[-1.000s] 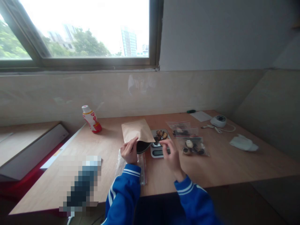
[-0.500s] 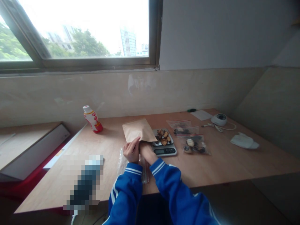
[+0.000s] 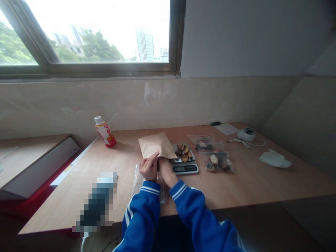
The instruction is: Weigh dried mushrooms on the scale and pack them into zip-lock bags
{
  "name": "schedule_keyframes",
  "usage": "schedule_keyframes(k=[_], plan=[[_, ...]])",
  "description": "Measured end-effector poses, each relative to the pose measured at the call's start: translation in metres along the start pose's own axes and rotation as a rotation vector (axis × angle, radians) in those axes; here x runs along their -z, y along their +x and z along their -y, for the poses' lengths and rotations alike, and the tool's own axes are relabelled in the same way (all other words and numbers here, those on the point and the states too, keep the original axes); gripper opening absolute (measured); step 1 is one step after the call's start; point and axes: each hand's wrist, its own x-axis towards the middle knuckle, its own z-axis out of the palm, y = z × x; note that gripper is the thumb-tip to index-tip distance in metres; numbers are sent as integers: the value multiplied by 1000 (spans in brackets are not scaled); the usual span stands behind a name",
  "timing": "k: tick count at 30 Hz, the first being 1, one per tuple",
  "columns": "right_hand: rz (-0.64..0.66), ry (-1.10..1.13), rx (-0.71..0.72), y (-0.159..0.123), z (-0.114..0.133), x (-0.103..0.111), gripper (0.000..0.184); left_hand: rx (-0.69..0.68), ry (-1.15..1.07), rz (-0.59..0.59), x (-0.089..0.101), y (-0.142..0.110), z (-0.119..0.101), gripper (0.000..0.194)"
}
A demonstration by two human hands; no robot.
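Observation:
A brown paper bag (image 3: 156, 144) lies tilted over the table with its mouth toward me. My left hand (image 3: 149, 168) is closed on the near edge of the bag, its fingers pressed on the paper. Up to the wrist, my right hand (image 3: 165, 167) is inside the bag, so its fingers are hidden. Just right of the bag stands a digital kitchen scale (image 3: 186, 169), carrying dried brown mushroom pieces (image 3: 184, 153). Clear plastic bags (image 3: 138, 178) lie flat under my wrists.
Zip bags of dark and pale dried pieces (image 3: 219, 161) lie right of the scale. Farther right are a white dome camera (image 3: 246, 133) with cable, a paper sheet (image 3: 226, 129) and a white crumpled item (image 3: 274, 159). A red-and-white bottle (image 3: 105, 132) and a pixelated object (image 3: 97, 199) are at left.
The view has shifted slightly. My left hand keeps its hold on the paper bag, and my right hand is still inside it; the scale and its load look the same.

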Motion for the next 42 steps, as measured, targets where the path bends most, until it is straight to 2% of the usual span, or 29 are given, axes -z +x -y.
schedule_keyframes(k=[3,7,12,18,22,25,28,30,32,38,42], plan=[[-13,14,-71,-15,1,6,28,1,10,-1,0,0,-1,18],[-76,81,-89,-31,0,14,29,18,17,-3,-1,-1,0,17],[-225,340,-35,-43,-7,15,33,43,33,12,-2,-3,1,18],[-230,470,-14,-54,-9,19,37,85,37,39,-1,-3,1,19],[-255,645,4,-67,-9,31,30,90,40,30,0,-4,1,18],[-360,711,0,-74,-15,46,23,107,59,23,-1,-3,0,18],[-544,739,-31,-70,-29,64,27,167,83,-3,-2,-2,-2,18],[-627,730,-62,-59,-41,74,28,219,76,-35,-3,-1,-2,18],[-640,688,-76,-44,-54,81,28,274,57,-62,-3,1,-2,19],[-480,442,-57,-4,-74,78,25,382,10,-110,-4,0,3,19],[-395,156,-52,9,-76,70,29,391,6,-132,-4,0,3,20]])
